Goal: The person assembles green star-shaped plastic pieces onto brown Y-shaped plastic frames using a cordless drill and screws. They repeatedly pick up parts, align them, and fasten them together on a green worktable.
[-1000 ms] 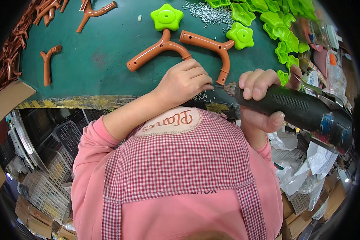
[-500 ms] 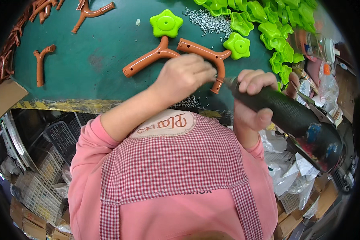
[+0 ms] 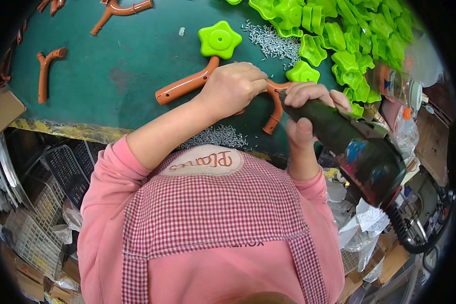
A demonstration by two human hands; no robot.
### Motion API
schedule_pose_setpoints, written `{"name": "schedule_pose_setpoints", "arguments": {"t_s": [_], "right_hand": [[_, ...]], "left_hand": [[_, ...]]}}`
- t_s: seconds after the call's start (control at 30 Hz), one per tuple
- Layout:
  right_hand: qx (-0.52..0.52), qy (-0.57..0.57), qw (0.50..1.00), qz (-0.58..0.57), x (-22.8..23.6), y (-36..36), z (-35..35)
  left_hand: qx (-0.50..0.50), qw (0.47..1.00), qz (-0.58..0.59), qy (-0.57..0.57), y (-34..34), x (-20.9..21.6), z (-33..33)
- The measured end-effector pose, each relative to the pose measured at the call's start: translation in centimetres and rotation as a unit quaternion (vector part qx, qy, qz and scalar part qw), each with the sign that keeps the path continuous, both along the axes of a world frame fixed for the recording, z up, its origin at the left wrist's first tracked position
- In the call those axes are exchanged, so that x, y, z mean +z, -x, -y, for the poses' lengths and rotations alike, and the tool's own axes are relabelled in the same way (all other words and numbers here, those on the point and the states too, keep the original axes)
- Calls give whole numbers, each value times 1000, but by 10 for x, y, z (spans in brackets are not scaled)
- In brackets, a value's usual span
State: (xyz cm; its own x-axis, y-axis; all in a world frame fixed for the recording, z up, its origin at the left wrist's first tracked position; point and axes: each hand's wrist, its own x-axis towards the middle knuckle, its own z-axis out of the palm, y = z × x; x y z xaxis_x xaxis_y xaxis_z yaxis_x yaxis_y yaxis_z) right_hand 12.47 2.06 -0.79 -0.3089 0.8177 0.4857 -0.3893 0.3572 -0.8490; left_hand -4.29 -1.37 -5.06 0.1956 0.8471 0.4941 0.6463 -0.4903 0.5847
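Observation:
My right hand [image 3: 309, 96] is wrapped around a thick black power screwdriver [image 3: 354, 137]. Its tip meets a brown plastic branch-shaped piece [image 3: 274, 112] at the fork. A green star-shaped cap [image 3: 303, 72] sits at this piece's upper end. Closed over the piece's left arm is my left hand [image 3: 234, 89], fingertips beside the fork; whether they also pinch a screw is hidden. Partly under the left hand and wrist lies a second brown branch piece [image 3: 185, 87], with another green star cap [image 3: 220, 39] at its top.
Silver screws [image 3: 273, 43] lie loose behind the hands, and more screws [image 3: 218, 138] near the table's front edge. Green star caps [image 3: 359, 30] pile up at the back right. Other brown branch pieces [image 3: 44, 76] lie on the left. A clear bottle [image 3: 400, 83] is at the right.
The screwdriver has swung steeper, its tip now at the fork. My left hand has shifted over the branch piece's left arm, and the piece sits slightly nearer me. The view has shifted a little.

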Motion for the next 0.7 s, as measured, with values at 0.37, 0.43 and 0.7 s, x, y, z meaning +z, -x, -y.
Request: {"name": "schedule_pose_setpoints", "arguments": {"t_s": [0.37,0.43,0.7], "right_hand": [[57,30,995,-74,41,10,-10],[62,34,994,-80,42,13,-9],[27,29,999,6,36,43,-10]], "left_hand": [[-3,999,37,-18,5,11,-3],[4,999,43,-11,7,15,-2],[64,993,-94,41,38,11,-4]]}}
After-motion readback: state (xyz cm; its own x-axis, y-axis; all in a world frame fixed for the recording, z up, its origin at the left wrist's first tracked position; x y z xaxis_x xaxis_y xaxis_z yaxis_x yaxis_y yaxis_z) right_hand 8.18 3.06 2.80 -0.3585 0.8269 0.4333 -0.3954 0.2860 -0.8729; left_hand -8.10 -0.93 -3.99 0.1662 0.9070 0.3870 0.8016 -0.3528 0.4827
